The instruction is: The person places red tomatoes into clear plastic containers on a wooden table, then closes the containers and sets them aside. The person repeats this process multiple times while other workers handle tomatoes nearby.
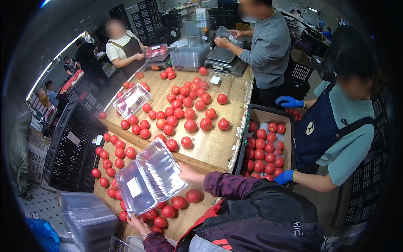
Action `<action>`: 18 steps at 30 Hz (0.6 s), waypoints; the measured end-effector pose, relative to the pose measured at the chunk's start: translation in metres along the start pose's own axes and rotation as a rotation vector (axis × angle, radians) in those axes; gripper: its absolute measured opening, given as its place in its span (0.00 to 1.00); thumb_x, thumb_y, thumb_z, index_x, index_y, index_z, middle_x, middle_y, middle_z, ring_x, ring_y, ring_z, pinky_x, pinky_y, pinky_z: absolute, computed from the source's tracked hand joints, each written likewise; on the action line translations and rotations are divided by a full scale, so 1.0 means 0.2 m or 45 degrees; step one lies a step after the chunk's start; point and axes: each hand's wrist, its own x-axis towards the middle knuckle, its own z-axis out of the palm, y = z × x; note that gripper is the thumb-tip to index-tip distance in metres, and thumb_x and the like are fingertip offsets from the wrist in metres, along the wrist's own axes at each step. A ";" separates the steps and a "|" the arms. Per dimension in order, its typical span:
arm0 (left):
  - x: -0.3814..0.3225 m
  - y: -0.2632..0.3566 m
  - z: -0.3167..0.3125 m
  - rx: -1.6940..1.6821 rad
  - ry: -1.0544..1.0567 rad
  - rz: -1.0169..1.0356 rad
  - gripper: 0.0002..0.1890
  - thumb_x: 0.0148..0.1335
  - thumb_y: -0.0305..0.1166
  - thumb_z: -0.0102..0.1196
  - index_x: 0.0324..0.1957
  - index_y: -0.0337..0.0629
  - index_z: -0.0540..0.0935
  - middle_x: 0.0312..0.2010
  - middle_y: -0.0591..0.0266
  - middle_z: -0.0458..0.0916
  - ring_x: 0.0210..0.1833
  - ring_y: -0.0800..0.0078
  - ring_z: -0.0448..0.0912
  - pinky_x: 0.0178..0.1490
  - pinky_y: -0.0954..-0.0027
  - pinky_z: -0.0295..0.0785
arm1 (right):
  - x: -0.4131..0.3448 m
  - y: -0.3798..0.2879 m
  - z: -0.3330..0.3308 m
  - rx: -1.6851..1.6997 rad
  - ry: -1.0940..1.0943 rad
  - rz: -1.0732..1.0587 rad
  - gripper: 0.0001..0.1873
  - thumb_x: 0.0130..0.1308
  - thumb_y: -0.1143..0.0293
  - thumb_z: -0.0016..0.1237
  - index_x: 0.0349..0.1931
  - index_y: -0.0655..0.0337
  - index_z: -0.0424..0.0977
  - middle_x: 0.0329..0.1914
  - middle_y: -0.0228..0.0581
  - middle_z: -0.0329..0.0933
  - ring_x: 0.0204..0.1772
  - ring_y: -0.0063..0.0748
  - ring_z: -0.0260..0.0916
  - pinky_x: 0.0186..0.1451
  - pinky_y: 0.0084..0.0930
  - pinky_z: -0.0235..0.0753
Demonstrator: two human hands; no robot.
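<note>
An open clear plastic clamshell box (144, 186) is held between my two hands, above several tomatoes. My left hand (138, 224) grips the lower edge of its flat half, which bears a white label (135, 187). At the right edge of the ribbed half, my right hand (190, 174) pinches the rim. No tomatoes appear inside the box. Loose red tomatoes (168, 211) lie on the wooden table (214, 154) below and around it. Some of them show blurred through the plastic.
Stacked clear boxes (86, 217) stand at the lower left. A raised wooden ledge (201, 161) crosses the table. Beyond it lie more tomatoes (190, 125) and a closed box (132, 100). A co-worker in blue gloves (285, 177) holds a tomato crate (294, 151). Two people stand by weighing scales (225, 56).
</note>
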 end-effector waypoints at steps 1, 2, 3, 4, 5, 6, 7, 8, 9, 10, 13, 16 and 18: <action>0.00 0.01 0.00 -0.043 -0.018 -0.031 0.26 0.56 0.25 0.54 0.59 0.42 0.71 0.42 0.60 0.78 0.41 0.69 0.77 0.40 0.65 0.75 | 0.00 0.00 0.00 0.018 0.023 -0.013 0.26 0.62 0.57 0.50 0.55 0.67 0.68 0.55 0.61 0.74 0.61 0.59 0.70 0.62 0.42 0.69; -0.01 0.02 0.00 -0.065 -0.037 -0.081 0.24 0.56 0.26 0.54 0.58 0.42 0.72 0.42 0.60 0.78 0.40 0.69 0.77 0.40 0.66 0.75 | 0.01 0.01 0.00 0.023 0.017 -0.033 0.26 0.62 0.58 0.50 0.55 0.67 0.68 0.55 0.62 0.74 0.61 0.59 0.69 0.62 0.42 0.69; 0.00 0.02 -0.01 -0.112 -0.066 -0.117 0.23 0.57 0.26 0.55 0.56 0.43 0.73 0.42 0.61 0.79 0.39 0.70 0.77 0.40 0.66 0.75 | 0.01 0.01 0.00 0.035 0.012 -0.034 0.26 0.62 0.58 0.50 0.56 0.68 0.68 0.55 0.62 0.74 0.62 0.58 0.69 0.62 0.42 0.69; 0.00 0.01 -0.02 -0.165 -0.104 -0.146 0.21 0.57 0.27 0.55 0.55 0.43 0.74 0.41 0.61 0.79 0.39 0.70 0.77 0.39 0.67 0.75 | 0.02 0.02 0.01 0.048 0.007 -0.036 0.27 0.62 0.58 0.50 0.56 0.68 0.68 0.56 0.62 0.74 0.62 0.58 0.69 0.62 0.42 0.69; 0.00 0.01 -0.03 -0.182 -0.130 -0.180 0.19 0.58 0.28 0.56 0.53 0.42 0.75 0.41 0.61 0.79 0.39 0.70 0.77 0.39 0.67 0.75 | 0.03 0.03 0.01 0.039 -0.007 -0.023 0.26 0.62 0.60 0.49 0.56 0.69 0.67 0.56 0.62 0.74 0.62 0.58 0.69 0.62 0.42 0.69; 0.01 -0.01 -0.04 -0.205 -0.165 -0.208 0.17 0.58 0.29 0.56 0.51 0.41 0.75 0.41 0.61 0.80 0.39 0.69 0.78 0.39 0.67 0.76 | 0.04 0.04 0.01 0.029 -0.021 -0.010 0.26 0.62 0.61 0.49 0.57 0.69 0.67 0.56 0.63 0.73 0.62 0.58 0.69 0.62 0.42 0.69; 0.02 -0.02 -0.04 -0.228 -0.199 -0.236 0.16 0.59 0.30 0.57 0.50 0.41 0.76 0.41 0.60 0.80 0.39 0.69 0.79 0.40 0.67 0.76 | 0.05 0.05 0.01 0.020 -0.036 0.002 0.26 0.62 0.62 0.48 0.57 0.69 0.66 0.56 0.63 0.73 0.62 0.58 0.69 0.62 0.42 0.69; 0.03 -0.03 -0.05 -0.254 -0.224 -0.267 0.15 0.60 0.31 0.57 0.49 0.40 0.77 0.41 0.60 0.81 0.39 0.69 0.79 0.40 0.67 0.77 | 0.05 0.05 0.01 0.037 -0.037 -0.021 0.26 0.62 0.64 0.48 0.57 0.70 0.66 0.56 0.63 0.73 0.62 0.58 0.69 0.63 0.42 0.69; 0.03 -0.05 -0.06 -0.279 -0.250 -0.298 0.14 0.61 0.32 0.57 0.48 0.39 0.77 0.40 0.60 0.81 0.39 0.68 0.80 0.40 0.67 0.77 | 0.05 0.06 0.01 0.055 -0.038 -0.044 0.25 0.61 0.66 0.47 0.58 0.70 0.66 0.56 0.63 0.73 0.62 0.58 0.69 0.63 0.42 0.68; 0.04 -0.06 -0.06 -0.306 -0.278 -0.327 0.14 0.61 0.32 0.58 0.47 0.38 0.78 0.40 0.59 0.82 0.39 0.67 0.80 0.40 0.67 0.78 | 0.05 0.06 0.01 0.073 -0.037 -0.069 0.25 0.61 0.68 0.46 0.58 0.70 0.66 0.57 0.63 0.73 0.62 0.58 0.69 0.63 0.42 0.68; 0.05 -0.07 -0.08 -0.304 -0.292 -0.370 0.14 0.62 0.33 0.57 0.46 0.36 0.78 0.40 0.58 0.83 0.39 0.66 0.81 0.40 0.68 0.79 | 0.04 0.06 0.00 0.115 -0.053 -0.110 0.25 0.59 0.71 0.43 0.58 0.71 0.65 0.58 0.63 0.72 0.63 0.59 0.68 0.64 0.43 0.68; 0.04 -0.08 -0.09 -0.270 -0.332 -0.411 0.15 0.62 0.35 0.58 0.47 0.37 0.78 0.40 0.58 0.82 0.40 0.65 0.81 0.41 0.65 0.78 | 0.02 0.04 -0.01 0.123 -0.053 -0.136 0.25 0.59 0.72 0.43 0.58 0.70 0.65 0.58 0.63 0.71 0.64 0.58 0.67 0.65 0.43 0.67; 0.03 -0.08 -0.09 -0.245 -0.330 -0.408 0.16 0.61 0.36 0.58 0.47 0.37 0.77 0.40 0.58 0.82 0.40 0.65 0.80 0.42 0.64 0.78 | 0.02 0.04 -0.01 0.097 -0.028 -0.149 0.25 0.59 0.72 0.43 0.58 0.70 0.65 0.59 0.62 0.71 0.64 0.58 0.67 0.65 0.42 0.67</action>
